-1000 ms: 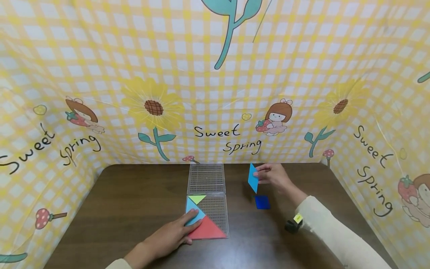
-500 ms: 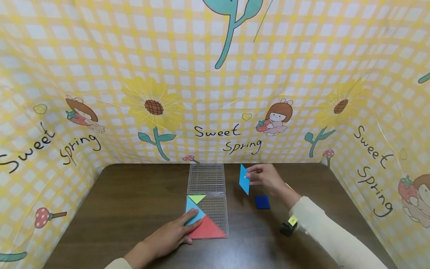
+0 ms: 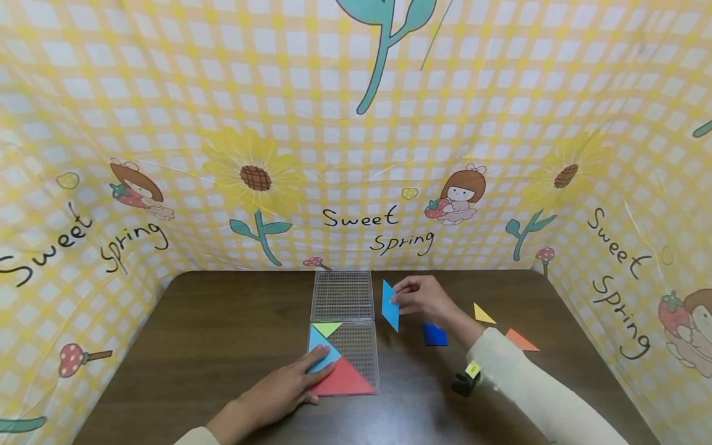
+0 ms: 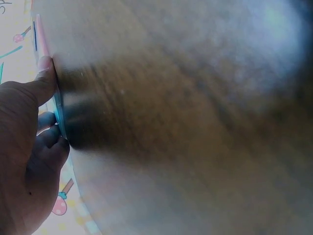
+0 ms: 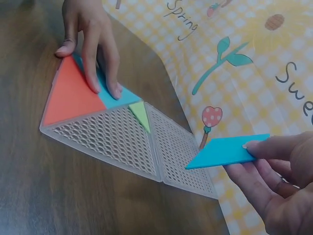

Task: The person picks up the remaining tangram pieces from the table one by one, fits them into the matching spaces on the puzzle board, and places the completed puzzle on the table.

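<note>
Between thumb and fingers my right hand [image 3: 425, 296] pinches a light blue parallelogram tangram piece [image 5: 227, 150], raised above the table and tilted on edge, just right of the clear plastic tangram case [image 3: 361, 349]. My left hand [image 3: 280, 389] rests at the case's near left corner, fingers extended over the pieces in it, thumb at the edge [image 5: 66, 49]. In that near half lie a red large triangle [image 3: 345, 380], a light blue triangle [image 5: 120, 95] partly covered by fingers, and a small light green triangle [image 3: 326, 329]. The case's far half [image 3: 342, 295] shows a bare perforated grid.
Right of the case, a dark blue square [image 3: 435, 335], a yellow triangle [image 3: 483, 314] and an orange triangle [image 3: 521, 340] lie on the brown table [image 3: 222, 334]. A checked yellow cloth [image 3: 356, 154] walls the back and sides.
My right hand has carried the light blue parallelogram left toward the case and slightly nearer. The yellow and orange triangles have come into view behind the arm. My left hand stays put.
</note>
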Demonstrator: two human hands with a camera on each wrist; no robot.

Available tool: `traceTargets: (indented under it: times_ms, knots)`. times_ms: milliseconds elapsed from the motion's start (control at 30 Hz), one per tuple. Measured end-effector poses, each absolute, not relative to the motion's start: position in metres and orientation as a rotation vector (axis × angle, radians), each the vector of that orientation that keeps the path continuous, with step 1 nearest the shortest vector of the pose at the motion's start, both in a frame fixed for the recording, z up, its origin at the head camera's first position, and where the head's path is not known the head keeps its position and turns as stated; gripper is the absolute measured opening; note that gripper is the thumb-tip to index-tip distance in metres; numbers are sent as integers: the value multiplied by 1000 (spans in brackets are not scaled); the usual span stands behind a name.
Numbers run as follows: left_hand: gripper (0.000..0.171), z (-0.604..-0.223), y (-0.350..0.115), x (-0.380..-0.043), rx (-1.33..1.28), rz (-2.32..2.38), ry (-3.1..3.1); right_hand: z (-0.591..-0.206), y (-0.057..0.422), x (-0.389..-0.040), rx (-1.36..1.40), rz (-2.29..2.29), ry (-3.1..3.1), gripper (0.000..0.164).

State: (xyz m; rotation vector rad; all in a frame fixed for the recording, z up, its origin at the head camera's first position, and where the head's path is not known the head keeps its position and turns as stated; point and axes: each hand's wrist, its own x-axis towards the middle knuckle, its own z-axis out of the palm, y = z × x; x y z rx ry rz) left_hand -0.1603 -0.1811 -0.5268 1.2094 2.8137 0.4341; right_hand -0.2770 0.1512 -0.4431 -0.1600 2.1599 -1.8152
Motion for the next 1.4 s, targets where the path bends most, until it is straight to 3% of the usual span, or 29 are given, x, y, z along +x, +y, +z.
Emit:
traceTargets:
  times_ms: [600, 1100, 1400]
  knots:
    - [60, -526, -182, -160, 1184, 419, 2799, -468, 120, -262, -294, -1679, 2088, 21]
    - [59, -522, -180, -160, 1188, 424, 2791, -494, 110, -253, -443, -1557, 2071, 37]
    - [59, -523, -181, -160, 1175, 418, 2785, -500, 103, -251, -466, -1467, 2178, 38]
